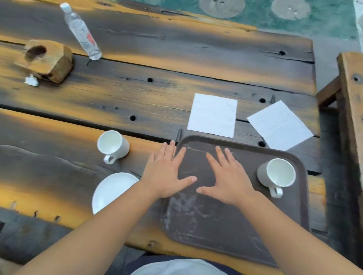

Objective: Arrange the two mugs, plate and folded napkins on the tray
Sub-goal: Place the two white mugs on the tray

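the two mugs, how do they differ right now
The right mug already stands on the tray, near its right edge; the left mug stands on the wooden table, left of the tray. The plate lies beside the left mug, nothing beside the right mug. Both are white, upright, empty, with handles turned toward the person.

Clear plastic water bottle standing on the tabletop, hollowed wooden block just beside it, crumpled white scrap near the block

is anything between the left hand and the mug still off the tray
Nothing visible. The left hand lies flat at the tray's left edge, and only bare table separates it from the mug.
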The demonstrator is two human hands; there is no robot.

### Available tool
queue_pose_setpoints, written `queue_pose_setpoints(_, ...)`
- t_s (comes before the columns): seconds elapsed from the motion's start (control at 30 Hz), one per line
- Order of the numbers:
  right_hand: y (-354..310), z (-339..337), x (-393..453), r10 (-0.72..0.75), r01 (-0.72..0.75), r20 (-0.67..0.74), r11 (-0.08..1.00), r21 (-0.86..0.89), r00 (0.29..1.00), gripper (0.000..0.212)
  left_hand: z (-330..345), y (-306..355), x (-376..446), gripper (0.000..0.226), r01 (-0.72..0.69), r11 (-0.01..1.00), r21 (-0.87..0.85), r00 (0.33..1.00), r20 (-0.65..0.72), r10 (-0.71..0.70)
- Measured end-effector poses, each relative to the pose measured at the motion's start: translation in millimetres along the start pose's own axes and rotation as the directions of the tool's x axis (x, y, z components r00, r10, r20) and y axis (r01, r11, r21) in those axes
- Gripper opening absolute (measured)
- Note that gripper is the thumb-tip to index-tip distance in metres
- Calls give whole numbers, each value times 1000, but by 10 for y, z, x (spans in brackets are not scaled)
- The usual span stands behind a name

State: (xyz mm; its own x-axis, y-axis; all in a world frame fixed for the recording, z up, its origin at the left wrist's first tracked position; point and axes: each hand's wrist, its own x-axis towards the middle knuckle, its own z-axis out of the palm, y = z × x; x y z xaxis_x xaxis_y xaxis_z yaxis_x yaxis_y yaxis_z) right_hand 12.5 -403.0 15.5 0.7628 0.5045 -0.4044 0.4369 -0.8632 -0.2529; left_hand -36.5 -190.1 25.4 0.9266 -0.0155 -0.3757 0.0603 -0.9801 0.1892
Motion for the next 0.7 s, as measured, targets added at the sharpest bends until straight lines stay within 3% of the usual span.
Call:
queue_pose_setpoints(0.23,-892,76,597,-67,66,65,998,14,996,111,-195,-1041,-98,100,63,998,8,998,-15,-62)
queue_pose_setpoints(0.47,-1681,170,1147,-114,107,115,992,65,987,103,-317,-2030,-106,92,19,991,-130,996,-80,-30)
queue_pose_setpoints(0.63,-2045,169,1432,-106,96,123,992,85,987,104,-352,-2531,-17,85,24,990,-137,999,-19,-26)
queue_pose_setpoints(0.7,-2174,185,1524,-102,88,132,991,106,986,103,-380,-2696,31,83,-9,972,-235,998,63,24)
